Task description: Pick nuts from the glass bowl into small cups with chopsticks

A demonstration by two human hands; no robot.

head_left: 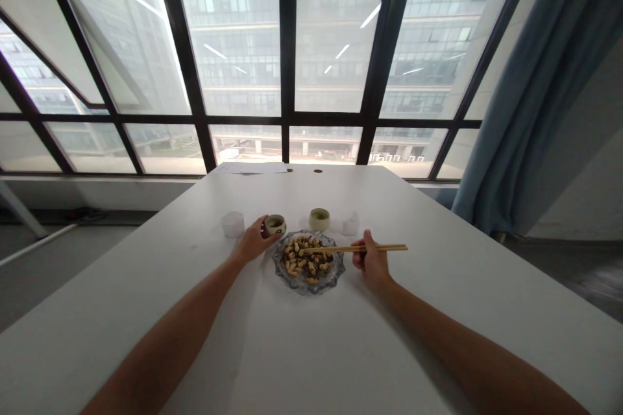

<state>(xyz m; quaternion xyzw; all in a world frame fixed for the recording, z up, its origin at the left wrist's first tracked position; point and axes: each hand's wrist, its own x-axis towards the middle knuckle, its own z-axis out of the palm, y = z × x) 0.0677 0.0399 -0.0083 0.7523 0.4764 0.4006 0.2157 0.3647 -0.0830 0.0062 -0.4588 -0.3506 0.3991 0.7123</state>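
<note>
My left hand (256, 238) is closed around the side of a small ceramic cup (275, 225) with a dark mark on it, at the back left of a glass dish. In my right hand (372, 260) is a pair of wooden chopsticks (350, 248), pointing left. Their tips reach in over the nuts (304, 259), which are mixed with dark, thin pieces, in the scalloped glass dish (339, 270). Whether the tips pinch a nut is too small to tell. A second small cup (320, 219), pale green, stands behind the dish.
One clear plastic cup (233, 225) stands left of my left hand, another clear container (350, 224) behind my right hand. Papers (253, 168) and a small brown round object (318, 171) lie at the far edge of the white table (302, 350). Windows and a blue curtain (516, 110) lie beyond.
</note>
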